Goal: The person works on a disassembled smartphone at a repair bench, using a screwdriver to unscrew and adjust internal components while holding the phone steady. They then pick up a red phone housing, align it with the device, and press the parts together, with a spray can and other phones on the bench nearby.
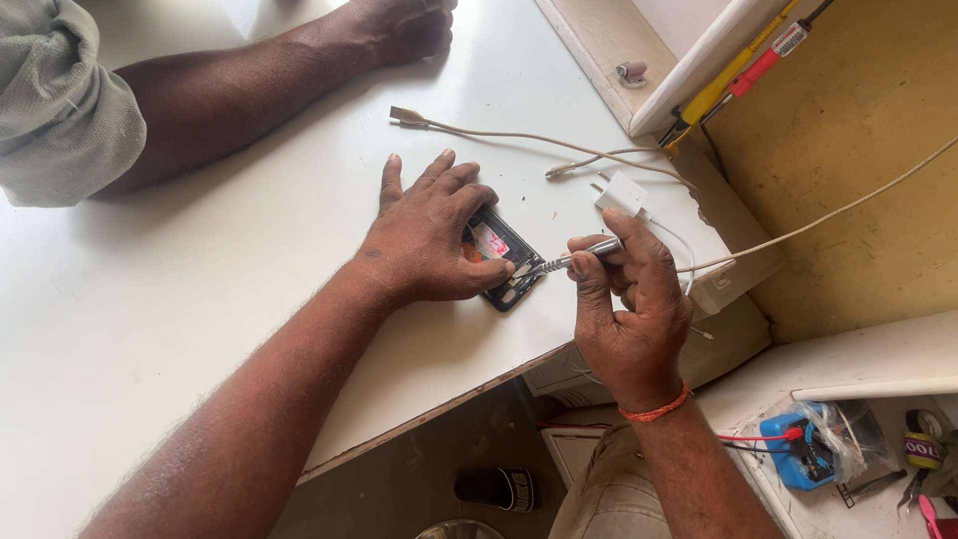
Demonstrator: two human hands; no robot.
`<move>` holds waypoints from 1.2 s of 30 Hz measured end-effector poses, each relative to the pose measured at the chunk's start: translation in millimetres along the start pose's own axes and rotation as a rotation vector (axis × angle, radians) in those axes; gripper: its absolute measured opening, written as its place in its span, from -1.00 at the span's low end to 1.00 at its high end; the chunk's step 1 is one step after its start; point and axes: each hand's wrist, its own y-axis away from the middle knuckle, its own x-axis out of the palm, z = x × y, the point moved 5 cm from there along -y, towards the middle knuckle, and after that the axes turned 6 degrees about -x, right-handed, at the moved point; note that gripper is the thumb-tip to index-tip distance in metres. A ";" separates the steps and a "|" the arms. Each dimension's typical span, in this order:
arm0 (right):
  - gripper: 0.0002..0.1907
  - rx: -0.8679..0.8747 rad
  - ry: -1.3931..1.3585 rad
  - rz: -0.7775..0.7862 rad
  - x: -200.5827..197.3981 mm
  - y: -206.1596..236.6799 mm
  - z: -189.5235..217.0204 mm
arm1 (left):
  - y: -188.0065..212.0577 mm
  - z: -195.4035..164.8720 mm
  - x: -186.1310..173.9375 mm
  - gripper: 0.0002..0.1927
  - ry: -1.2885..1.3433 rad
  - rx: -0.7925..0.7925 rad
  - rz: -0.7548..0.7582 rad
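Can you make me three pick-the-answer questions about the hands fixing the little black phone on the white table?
1. Where does the small black opened phone lie?
A. on the white table
B. on the floor
C. in a drawer

2. What colour is the thread band on the right wrist?
A. green
B. orange-red
C. white

3. What does the right hand do?
A. lies flat and empty
B. grips a cup
C. holds a thin metal screwdriver

Answers: 1 A, the phone rests on the tabletop under the left hand. 2 B, the band shows orange-red. 3 C, the fingers pinch the tool, its tip at the phone.
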 end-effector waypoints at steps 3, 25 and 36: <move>-0.56 -0.001 0.000 0.004 1.3 0.3 0.1 | -0.2 -0.5 0.1 -0.08 0.001 -0.008 0.005; -0.77 -0.079 0.205 0.342 8.4 -57.9 26.9 | 2.3 -1.7 -5.9 -0.14 0.051 -0.027 0.047; -0.70 0.043 0.197 0.462 17.5 -61.8 25.9 | -0.3 0.1 -2.3 -0.10 0.037 -0.010 0.046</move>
